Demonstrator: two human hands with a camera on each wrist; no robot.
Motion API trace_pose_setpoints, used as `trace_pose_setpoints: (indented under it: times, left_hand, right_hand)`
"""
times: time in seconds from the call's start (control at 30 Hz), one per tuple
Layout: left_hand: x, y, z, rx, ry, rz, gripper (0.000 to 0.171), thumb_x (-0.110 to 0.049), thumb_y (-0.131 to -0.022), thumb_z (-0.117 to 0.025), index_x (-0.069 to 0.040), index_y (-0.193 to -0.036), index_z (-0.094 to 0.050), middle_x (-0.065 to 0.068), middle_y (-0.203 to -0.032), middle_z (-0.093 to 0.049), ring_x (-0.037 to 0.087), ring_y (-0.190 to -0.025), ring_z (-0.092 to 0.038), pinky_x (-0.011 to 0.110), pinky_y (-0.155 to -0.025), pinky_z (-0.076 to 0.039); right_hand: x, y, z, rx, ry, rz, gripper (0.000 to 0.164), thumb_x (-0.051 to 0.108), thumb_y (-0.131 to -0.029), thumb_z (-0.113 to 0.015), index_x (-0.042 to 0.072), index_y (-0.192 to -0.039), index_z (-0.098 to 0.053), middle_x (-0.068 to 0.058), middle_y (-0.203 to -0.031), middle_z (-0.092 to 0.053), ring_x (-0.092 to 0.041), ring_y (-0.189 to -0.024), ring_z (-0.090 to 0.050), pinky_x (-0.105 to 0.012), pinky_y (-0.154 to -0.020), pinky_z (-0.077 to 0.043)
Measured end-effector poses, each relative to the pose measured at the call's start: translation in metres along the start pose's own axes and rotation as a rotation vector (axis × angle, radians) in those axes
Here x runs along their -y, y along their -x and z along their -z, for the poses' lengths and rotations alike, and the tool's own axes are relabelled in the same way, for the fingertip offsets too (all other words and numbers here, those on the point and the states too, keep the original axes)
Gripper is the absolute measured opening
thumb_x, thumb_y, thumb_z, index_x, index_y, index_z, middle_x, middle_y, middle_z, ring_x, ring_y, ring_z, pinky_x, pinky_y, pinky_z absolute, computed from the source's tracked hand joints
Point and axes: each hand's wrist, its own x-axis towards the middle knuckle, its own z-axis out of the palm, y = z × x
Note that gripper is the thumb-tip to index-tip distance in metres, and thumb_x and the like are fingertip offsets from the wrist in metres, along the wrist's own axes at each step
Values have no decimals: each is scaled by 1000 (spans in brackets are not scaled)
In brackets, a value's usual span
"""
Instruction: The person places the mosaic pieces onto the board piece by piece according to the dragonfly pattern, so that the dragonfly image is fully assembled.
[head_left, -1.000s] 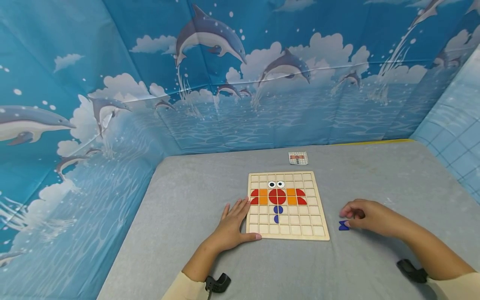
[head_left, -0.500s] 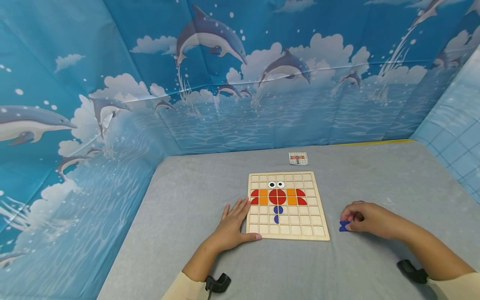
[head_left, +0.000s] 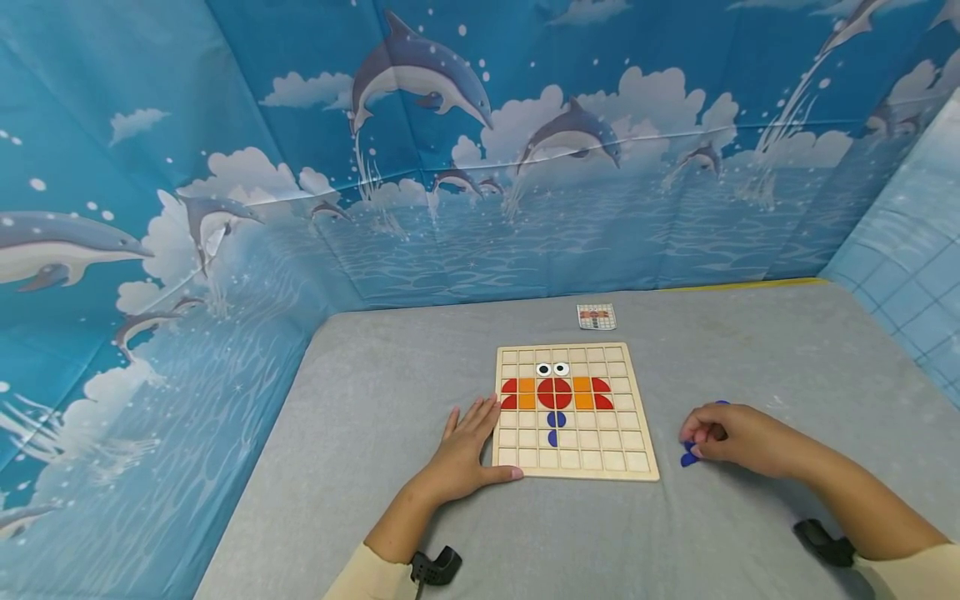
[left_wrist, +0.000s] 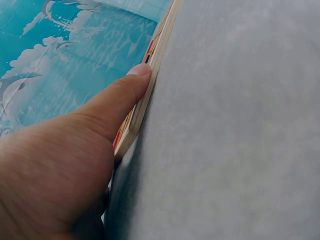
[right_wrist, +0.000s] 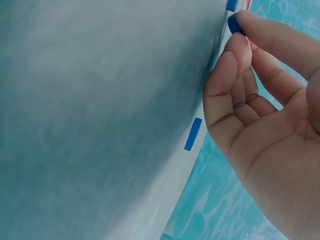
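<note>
A wooden grid board (head_left: 603,462) lies on the table, bearing red, orange and blue tiles and two eye tiles (head_left: 552,369). My left hand (head_left: 459,462) rests at its lower left corner, fingers spread along the left side. In the left wrist view, the thumb (left_wrist: 117,97) lies on the board's edge (left_wrist: 142,107). To the right of the board, my right hand (head_left: 738,433) pinches a small blue tile (right_wrist: 235,24) between thumb and fingertips. Another blue tile (head_left: 688,459) lies just under those fingertips, and one more blue tile (right_wrist: 193,134) lies on the cloth near the curled fingers.
Behind the board lies a small pattern card (head_left: 596,317). Grey cloth (head_left: 390,375) covers the table. A dolphin-print curtain (head_left: 480,225) rises along the back and left sides. Each wrist wears a black band device, such as the left one (head_left: 437,567).
The two blue tiles at the right fingertips have turned and come apart a little. The right hand has dipped slightly, so a blue tile behind it shows. My left hand stays put.
</note>
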Motion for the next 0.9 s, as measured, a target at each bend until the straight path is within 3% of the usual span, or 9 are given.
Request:
trace_pose_setpoints:
  times: [0.4,0.63,0.9]
  left_hand:
    - [1,0,0,-6,-2,-5,111,-68,-81,-73,-18,-163,-19,-8,-172,-10,19,-160,-7,56,-128,2]
    - [1,1,0,-8,1,-7,111,-68,-81,-73,-17,-163,-19,-7,-172,-11,19,-160,-7,56,-128,2]
    - [0,1,0,-7,3,-6,111,-68,-81,-73,-17,-163,-19,-7,-172,-11,19,-160,-7,56,-128,2]
  right_hand:
    - [23,-13,-2,-55,-81,-69,10,13,-92,-71,11,-98,-64,2,-83,-61,-2,-73,-54,-22,-63,-48]
    - [36,-21,-9,-52,-74,-45,17,13,-96,-66,11,-112,-73,2,-93,-62,-3,-73,-50,-21,-61,-45]
    - [48,-34,-21,-46,-91,-25,13,5,-92,-65,15,-99,-70,0,-87,-65,-5,-75,-54,-21,-62,-48]
